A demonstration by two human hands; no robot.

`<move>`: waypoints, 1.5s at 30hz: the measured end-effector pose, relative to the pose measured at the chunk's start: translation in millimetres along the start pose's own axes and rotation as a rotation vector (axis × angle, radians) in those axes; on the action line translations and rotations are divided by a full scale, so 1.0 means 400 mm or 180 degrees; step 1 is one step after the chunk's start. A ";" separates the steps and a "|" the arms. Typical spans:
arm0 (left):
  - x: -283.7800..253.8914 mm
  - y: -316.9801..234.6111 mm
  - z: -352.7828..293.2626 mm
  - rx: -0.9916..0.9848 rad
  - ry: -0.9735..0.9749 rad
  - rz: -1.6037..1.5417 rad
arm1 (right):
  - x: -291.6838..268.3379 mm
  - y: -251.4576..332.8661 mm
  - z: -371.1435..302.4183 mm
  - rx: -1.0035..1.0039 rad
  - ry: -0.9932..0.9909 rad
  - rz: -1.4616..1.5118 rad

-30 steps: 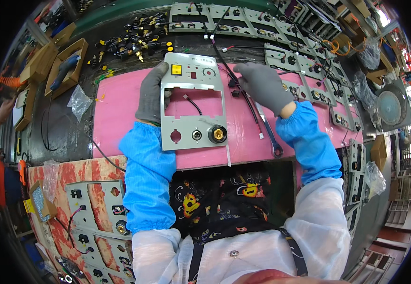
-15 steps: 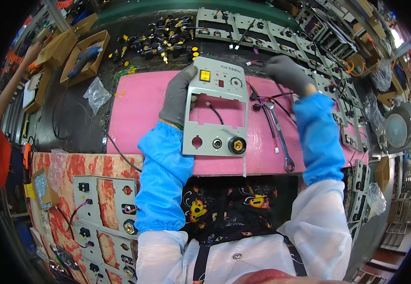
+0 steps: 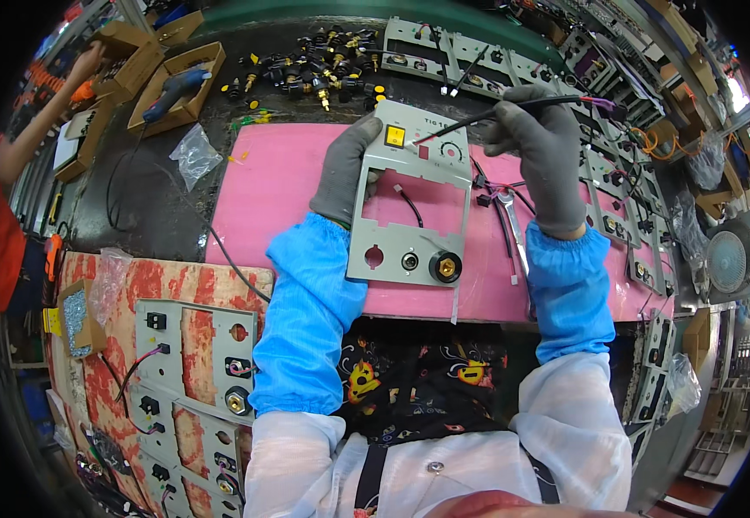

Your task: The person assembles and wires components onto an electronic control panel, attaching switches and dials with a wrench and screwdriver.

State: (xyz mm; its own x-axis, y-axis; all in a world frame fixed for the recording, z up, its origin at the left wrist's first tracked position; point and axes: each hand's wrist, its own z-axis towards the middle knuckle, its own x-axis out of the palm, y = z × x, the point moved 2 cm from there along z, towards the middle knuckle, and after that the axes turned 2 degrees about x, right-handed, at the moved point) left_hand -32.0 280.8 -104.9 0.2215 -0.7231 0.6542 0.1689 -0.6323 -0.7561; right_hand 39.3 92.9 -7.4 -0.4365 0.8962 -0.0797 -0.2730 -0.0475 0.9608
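My left hand (image 3: 345,173), in a grey glove, grips the upper left edge of a grey metal front panel (image 3: 385,231) and holds it upright over the pink mat (image 3: 262,186). The panel has a yellow rocker switch (image 3: 395,135), a dial (image 3: 451,154), a wide cut-out and a brass-centred black socket (image 3: 446,267). Between the fingers of my gloved right hand (image 3: 544,160) is a black-sleeved wire lead (image 3: 461,123). Its white plug end lies over the panel's face beside the switch; purple wires show at the other end.
A wrench (image 3: 513,226) and more wire leads lie on the mat at right. Black and brass connectors (image 3: 327,73) are heaped behind. Finished-looking grey panels (image 3: 161,367) line the left and far right. A power tool (image 3: 176,93) sits in a cardboard box; another person's arm (image 3: 38,129) reaches in at left.
My right hand has brought a wire lead up from the right and laid its plug end across the panel. The panel remains in my left hand, slightly further right in view.
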 end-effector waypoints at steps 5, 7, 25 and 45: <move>-0.067 0.000 0.011 -0.0253 0.0504 0.0631 | -0.026 0.022 -0.019 -0.0024 -0.0343 -0.0212; -0.064 0.013 0.023 -0.0139 0.0413 0.0502 | -0.018 0.015 -0.020 -0.0031 -0.0313 -0.0191; -0.002 -0.014 -0.001 0.0582 0.0792 -0.0092 | 0.068 -0.045 -0.033 0.0479 0.0082 -0.0318; -0.027 -0.009 -0.010 0.0211 0.0600 0.0240 | -0.024 -0.113 -0.087 0.0908 -0.0044 0.0129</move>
State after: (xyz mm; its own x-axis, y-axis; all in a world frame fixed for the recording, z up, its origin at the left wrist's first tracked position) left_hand -38.7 289.8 -108.9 0.0534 -0.8109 0.5828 0.2229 -0.5592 -0.7985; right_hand 25.9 71.3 -59.3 -0.4299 0.9021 -0.0380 -0.0026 0.0408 0.9992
